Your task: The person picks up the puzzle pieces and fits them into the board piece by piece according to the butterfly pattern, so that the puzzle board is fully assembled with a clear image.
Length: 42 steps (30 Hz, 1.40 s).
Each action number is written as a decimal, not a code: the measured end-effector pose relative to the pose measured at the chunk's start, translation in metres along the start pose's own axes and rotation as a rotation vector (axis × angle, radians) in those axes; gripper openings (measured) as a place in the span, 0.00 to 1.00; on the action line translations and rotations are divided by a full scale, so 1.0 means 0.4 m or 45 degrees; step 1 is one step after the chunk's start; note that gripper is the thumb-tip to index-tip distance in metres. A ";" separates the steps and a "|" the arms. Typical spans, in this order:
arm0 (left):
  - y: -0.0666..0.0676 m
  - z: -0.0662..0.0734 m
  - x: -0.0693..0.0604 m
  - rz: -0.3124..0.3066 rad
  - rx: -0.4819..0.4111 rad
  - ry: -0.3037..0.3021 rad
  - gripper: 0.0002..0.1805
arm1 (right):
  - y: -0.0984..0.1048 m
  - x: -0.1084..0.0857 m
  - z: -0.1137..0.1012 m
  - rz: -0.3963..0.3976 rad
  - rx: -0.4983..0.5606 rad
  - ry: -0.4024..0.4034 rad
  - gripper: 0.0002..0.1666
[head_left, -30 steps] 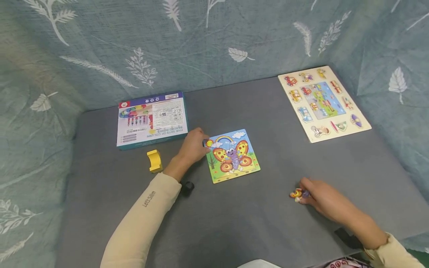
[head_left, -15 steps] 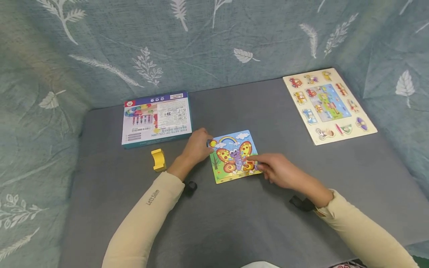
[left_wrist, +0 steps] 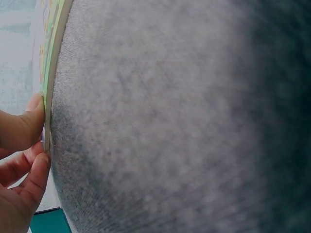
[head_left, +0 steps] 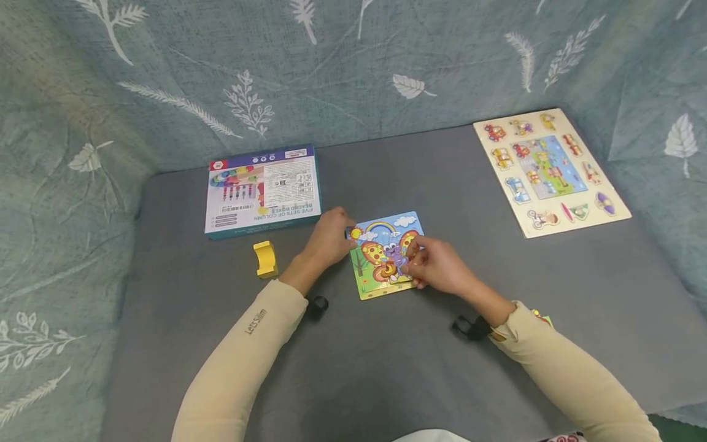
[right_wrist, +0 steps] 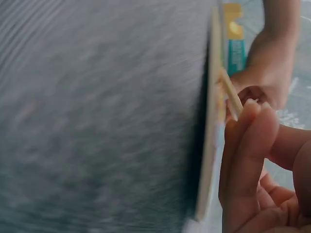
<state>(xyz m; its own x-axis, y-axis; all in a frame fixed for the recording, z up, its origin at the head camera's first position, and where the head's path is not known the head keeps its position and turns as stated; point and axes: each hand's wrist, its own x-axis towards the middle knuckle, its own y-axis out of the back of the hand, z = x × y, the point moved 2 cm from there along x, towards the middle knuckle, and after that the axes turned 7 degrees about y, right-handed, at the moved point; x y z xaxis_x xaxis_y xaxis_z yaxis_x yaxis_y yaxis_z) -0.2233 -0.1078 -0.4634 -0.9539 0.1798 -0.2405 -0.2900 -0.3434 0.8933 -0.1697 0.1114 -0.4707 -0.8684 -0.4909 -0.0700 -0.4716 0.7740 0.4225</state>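
A butterfly puzzle board (head_left: pixel 367 288) lies on the grey tabletop in the middle of the head view. My left hand (head_left: pixel 331 236) pinches its upper left edge; in the left wrist view the thumb (left_wrist: pixel 29 124) is on the picture side and fingertips meet the edge. Over the butterfly's lower part, my right hand (head_left: pixel 442 267) pinches a puzzle piece (head_left: pixel 399 274) between thumb and fingers. Seen from the right wrist, this thin wooden puzzle piece (right_wrist: pixel 231 92) tilts against the board (right_wrist: pixel 210 160). My fingers hide part of the butterfly's right wing.
A bead set box (head_left: pixel 265 193) lies at the back left, with a yellow arched block (head_left: pixel 266 259) in front of it. At the back right is a wooden peg puzzle (head_left: pixel 552 175). Another small colourful piece (head_left: pixel 544 317) shows beside my right sleeve.
My right hand has come from the right side of the table to the board, carrying the puzzle piece, then shifted slightly left over it. My left hand keeps its hold on the board's edge.
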 end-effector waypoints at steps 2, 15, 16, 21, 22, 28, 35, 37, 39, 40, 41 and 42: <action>0.000 0.001 0.000 -0.001 -0.001 0.003 0.23 | -0.002 0.000 0.008 0.019 -0.067 -0.021 0.11; 0.001 0.001 -0.001 0.011 -0.028 -0.007 0.23 | 0.001 0.030 0.003 -0.066 -0.306 -0.176 0.27; 0.001 0.001 -0.001 0.008 -0.028 -0.005 0.23 | 0.002 0.033 0.001 -0.082 -0.317 -0.186 0.27; 0.003 0.001 -0.002 -0.004 -0.026 -0.003 0.23 | 0.006 0.043 -0.003 -0.127 -0.324 -0.242 0.27; 0.002 0.001 -0.002 -0.004 -0.023 -0.006 0.23 | 0.006 0.043 -0.003 -0.132 -0.326 -0.256 0.27; 0.004 0.000 -0.004 0.003 -0.020 -0.017 0.23 | 0.004 0.048 -0.001 -0.140 -0.348 -0.286 0.28; 0.004 0.000 -0.003 0.003 -0.023 -0.019 0.23 | 0.002 0.047 0.001 -0.118 -0.402 -0.246 0.28; 0.003 0.001 -0.002 0.007 -0.026 -0.020 0.22 | 0.002 0.045 0.002 -0.107 -0.403 -0.237 0.28; 0.002 0.001 -0.001 0.014 -0.022 -0.029 0.22 | 0.003 0.041 0.004 -0.093 -0.390 -0.230 0.27; 0.002 0.000 -0.001 0.016 -0.025 -0.031 0.22 | 0.005 0.038 0.005 -0.083 -0.383 -0.222 0.27; 0.002 -0.001 0.000 0.017 -0.027 -0.033 0.22 | 0.007 0.034 0.005 -0.071 -0.383 -0.217 0.26; 0.003 -0.002 0.000 0.019 -0.027 -0.037 0.22 | 0.011 0.029 0.006 -0.056 -0.389 -0.203 0.25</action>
<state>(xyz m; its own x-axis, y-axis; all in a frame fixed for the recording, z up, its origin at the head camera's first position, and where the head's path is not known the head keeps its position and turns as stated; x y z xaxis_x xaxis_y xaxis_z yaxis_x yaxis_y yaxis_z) -0.2235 -0.1091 -0.4628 -0.9555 0.2012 -0.2158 -0.2776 -0.3653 0.8885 -0.1823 0.1101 -0.4719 -0.8725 -0.4341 -0.2241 -0.4625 0.5864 0.6650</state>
